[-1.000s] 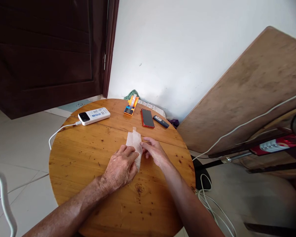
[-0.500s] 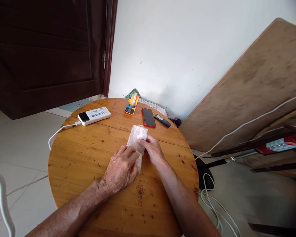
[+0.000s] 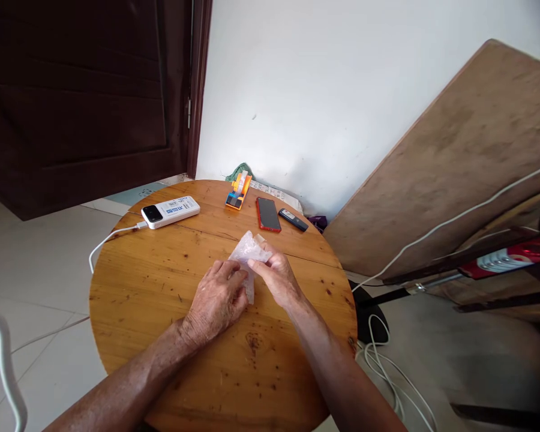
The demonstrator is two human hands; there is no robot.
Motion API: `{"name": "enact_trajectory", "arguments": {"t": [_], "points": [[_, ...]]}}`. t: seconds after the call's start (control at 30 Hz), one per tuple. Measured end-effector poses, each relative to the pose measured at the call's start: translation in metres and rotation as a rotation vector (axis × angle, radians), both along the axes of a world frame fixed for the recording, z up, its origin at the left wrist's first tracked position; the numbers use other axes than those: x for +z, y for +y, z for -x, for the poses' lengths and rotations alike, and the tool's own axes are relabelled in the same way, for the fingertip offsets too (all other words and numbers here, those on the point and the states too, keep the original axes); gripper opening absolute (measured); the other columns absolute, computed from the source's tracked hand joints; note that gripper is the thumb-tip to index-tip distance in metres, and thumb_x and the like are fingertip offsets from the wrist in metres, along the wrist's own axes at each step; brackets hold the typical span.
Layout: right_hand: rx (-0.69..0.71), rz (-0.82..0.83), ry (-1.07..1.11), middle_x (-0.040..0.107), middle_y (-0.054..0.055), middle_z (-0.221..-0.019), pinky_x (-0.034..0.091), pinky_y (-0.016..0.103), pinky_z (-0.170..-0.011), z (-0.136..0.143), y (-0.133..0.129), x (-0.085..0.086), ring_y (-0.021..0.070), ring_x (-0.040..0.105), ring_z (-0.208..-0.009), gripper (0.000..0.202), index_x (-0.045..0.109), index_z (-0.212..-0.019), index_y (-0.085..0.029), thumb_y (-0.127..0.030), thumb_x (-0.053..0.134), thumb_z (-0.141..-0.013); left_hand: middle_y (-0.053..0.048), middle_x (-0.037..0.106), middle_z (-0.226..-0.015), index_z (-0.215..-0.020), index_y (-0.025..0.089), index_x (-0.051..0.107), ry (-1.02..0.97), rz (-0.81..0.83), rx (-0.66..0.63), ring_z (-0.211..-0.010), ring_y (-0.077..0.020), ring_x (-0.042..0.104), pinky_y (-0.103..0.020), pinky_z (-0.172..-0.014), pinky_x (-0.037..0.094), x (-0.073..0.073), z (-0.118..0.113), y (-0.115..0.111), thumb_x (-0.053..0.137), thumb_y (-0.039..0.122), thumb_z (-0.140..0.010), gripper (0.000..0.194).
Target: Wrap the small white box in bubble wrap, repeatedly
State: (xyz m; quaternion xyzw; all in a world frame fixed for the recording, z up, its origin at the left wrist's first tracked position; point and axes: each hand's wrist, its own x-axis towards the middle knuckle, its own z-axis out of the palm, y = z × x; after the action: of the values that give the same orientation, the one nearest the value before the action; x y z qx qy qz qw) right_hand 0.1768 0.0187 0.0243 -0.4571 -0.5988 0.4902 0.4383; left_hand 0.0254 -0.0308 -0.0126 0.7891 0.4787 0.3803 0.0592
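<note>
A piece of bubble wrap (image 3: pixel 244 248), whitish and see-through, is between my hands over the middle of the round table. My left hand (image 3: pixel 219 294) has its fingers curled on the wrap's near left part. With thumb and fingers, my right hand (image 3: pixel 276 277) pinches the right side, where the sheet is bent over. Whether anything lies inside the wrap cannot be made out. Beyond it are a phone with a red edge (image 3: pixel 269 215) and a small dark handheld device (image 3: pixel 293 219).
The wooden table (image 3: pixel 153 312) carries a white power bank (image 3: pixel 171 212) with a cable at the left and an orange tape dispenser (image 3: pixel 239 191) at the back. A dark door (image 3: pixel 85 102) stands at left. A large board (image 3: pixel 454 156) leans on the wall at right.
The right side of the bubble wrap has been bent over by my right hand, and its top now looks pointed. My left hand stays on the near part. The view has shifted slightly.
</note>
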Motion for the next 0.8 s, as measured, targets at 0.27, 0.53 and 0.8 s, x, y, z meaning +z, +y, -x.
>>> {"name": "enact_trajectory", "arguments": {"t": [0.27,0.53,0.8], "points": [[0.062,0.072,0.028,0.063,-0.002,-0.072,0.044,0.026,-0.064,0.005,0.006,0.004,0.014,0.054,-0.065,0.021,0.065,-0.088,-0.019,-0.034,0.07,-0.073,-0.011,0.061,-0.112,-0.099,0.02,0.068,0.005,0.017,0.007,-0.1,-0.0249,0.056,-0.041,-0.085,0.056,-0.002,0.0,-0.001,0.054,0.014,-0.083,0.022],[0.02,-0.012,0.029,0.071,0.001,-0.084,0.05,0.033,-0.079,0.003,-0.008,-0.003,0.0204,0.062,-0.082,0.023,0.075,-0.086,-0.021,-0.042,0.069,-0.079,-0.009,0.057,-0.113,-0.097,0.02,0.062,-0.052,0.041,0.078,-0.098,-0.0229,0.058,-0.038,-0.084,0.055,-0.001,-0.001,-0.005,0.058,0.016,-0.08,0.018],[0.054,-0.239,-0.139,0.066,0.005,-0.128,0.044,0.043,-0.107,0.001,-0.044,-0.004,0.0246,0.058,-0.122,0.028,0.072,-0.115,-0.028,-0.036,0.059,-0.093,-0.013,0.057,-0.113,-0.116,0.016,0.051,-0.198,0.187,0.243,-0.107,-0.0304,0.059,-0.048,-0.09,0.053,-0.002,0.001,-0.002,0.066,0.025,-0.075,0.045]]}}
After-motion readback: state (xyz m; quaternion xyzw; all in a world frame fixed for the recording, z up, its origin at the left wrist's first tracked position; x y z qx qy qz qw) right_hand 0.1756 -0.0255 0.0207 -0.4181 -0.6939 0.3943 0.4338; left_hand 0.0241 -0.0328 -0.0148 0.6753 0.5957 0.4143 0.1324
